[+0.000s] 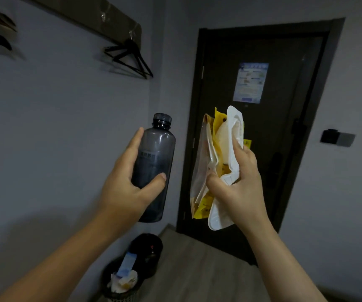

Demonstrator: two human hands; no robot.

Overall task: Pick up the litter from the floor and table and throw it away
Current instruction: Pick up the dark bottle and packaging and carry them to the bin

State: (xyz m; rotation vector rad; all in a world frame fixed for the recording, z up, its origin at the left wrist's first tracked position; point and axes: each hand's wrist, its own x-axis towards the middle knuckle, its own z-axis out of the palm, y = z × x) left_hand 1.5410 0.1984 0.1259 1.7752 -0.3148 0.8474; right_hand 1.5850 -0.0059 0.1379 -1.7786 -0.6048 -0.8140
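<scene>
Litter: bottle [154, 168] left hand [125, 184] | wrappers [217, 162] right hand [239, 184] | bin [119, 288] below

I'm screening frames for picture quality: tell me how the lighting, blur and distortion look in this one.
Head view: dim, bluish room light; the left hand with its dark bottle and the right hand with its wrappers are fairly sharp; the hangers and wastebasket are smeared by blur; the wide lens bends the door frame.
</scene>
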